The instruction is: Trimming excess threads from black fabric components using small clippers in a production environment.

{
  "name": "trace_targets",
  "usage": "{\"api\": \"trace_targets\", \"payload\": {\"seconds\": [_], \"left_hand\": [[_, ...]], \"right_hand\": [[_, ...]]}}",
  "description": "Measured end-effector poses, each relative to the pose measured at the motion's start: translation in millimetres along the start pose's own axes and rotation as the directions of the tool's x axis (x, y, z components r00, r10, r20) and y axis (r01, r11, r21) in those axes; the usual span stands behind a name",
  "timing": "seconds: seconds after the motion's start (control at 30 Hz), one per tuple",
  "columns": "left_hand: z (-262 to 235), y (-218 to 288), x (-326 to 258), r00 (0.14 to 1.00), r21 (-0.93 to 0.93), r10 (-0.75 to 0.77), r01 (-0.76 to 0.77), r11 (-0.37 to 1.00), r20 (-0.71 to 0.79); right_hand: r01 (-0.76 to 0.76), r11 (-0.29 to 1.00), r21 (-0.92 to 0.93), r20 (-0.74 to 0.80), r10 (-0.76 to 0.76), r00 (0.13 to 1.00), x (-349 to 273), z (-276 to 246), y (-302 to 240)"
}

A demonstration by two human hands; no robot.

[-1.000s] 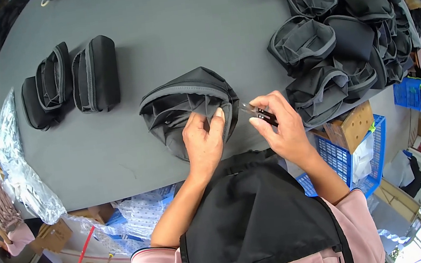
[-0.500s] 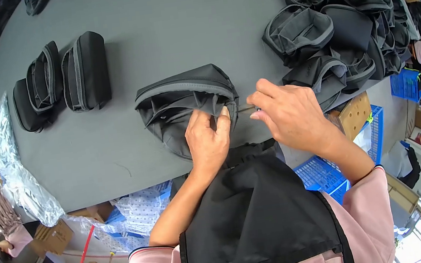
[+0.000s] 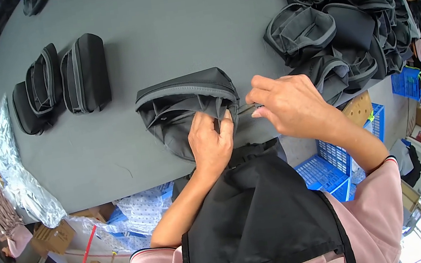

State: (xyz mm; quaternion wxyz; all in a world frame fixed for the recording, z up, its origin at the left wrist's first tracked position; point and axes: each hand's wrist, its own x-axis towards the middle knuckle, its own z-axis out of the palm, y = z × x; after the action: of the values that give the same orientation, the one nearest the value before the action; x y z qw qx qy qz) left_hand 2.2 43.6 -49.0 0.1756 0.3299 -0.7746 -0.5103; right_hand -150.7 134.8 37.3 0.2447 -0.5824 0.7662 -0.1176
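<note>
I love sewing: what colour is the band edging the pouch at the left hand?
The band is grey; the head view shows it best.

L hand (image 3: 211,144) palm-dn, fingers (image 3: 198,125) bent; R hand (image 3: 293,103) palm-dn w/ fingers curled.

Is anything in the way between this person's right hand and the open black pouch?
Nothing visible blocks the right hand from the pouch; only a thin piece, too small to identify, spans the gap to the pouch's right side.
</note>
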Motion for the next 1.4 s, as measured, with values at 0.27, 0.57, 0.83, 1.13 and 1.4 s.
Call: {"api": "trace_targets", "payload": {"seconds": [0.27,0.57,0.83,1.13,1.4], "left_hand": [[-1,-2,-1,0.999,0.02,-0.025,0.025,0.999,0.02],[-3,2,3,0.996,-0.071,-0.082,0.083,0.994,0.017],[-3,2,5,0.996,-0.055,-0.085,0.087,0.995,0.034],[-5,0,9,0.997,-0.129,-0.07,0.067,0.989,-0.014],[-15,-16,21,0.945,-0.246,-0.273,0.312,0.918,0.179]], "right_hand": [[0.063,0.997,-0.043,0.045,-0.061,0.997,8,2,5],[0.184,0.983,-0.005,-0.167,-0.182,0.969,1,14,14],[0.205,0.978,-0.05,-0.206,-0.211,0.956,-2,21,16],[-0.028,0.896,0.443,-0.346,0.2,0.917,-9,52,3],[-0.081,0.839,0.537,-0.325,0.295,0.898,-19,53,-4]]}}
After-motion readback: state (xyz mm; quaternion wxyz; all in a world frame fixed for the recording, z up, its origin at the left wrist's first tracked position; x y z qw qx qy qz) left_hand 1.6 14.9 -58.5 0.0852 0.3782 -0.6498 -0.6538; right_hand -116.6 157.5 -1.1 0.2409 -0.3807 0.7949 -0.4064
